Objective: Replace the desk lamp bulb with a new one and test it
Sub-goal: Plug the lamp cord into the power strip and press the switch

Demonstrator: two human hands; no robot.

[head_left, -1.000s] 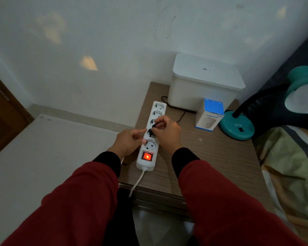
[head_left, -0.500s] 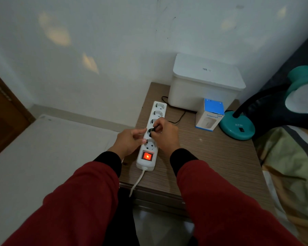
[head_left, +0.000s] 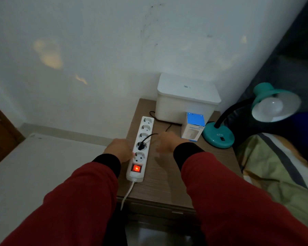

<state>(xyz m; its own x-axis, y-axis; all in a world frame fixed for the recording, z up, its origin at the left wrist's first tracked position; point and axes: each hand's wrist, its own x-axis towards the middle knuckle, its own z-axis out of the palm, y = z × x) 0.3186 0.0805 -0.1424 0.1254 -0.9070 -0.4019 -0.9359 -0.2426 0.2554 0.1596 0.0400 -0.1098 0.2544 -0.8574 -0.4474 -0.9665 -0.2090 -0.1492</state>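
Black plug (head_left: pixel 141 146), white plastic strip (head_left: pixel 140 150)

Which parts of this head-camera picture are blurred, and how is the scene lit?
Head view: dim overall; the right hand is smeared by motion, while the left hand by the power strip is sharper; the strip's red switch glows; warm patches mark the wall; the lamp bulb looks unlit; edges bend, wide-angle.

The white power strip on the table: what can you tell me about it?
The power strip is long, white, plastic-looking, lying flat on the wooden table. It has a row of round sockets; a black plug sits in one. Its red switch glows. A white cable leaves the near end. The left hand rests against its side.
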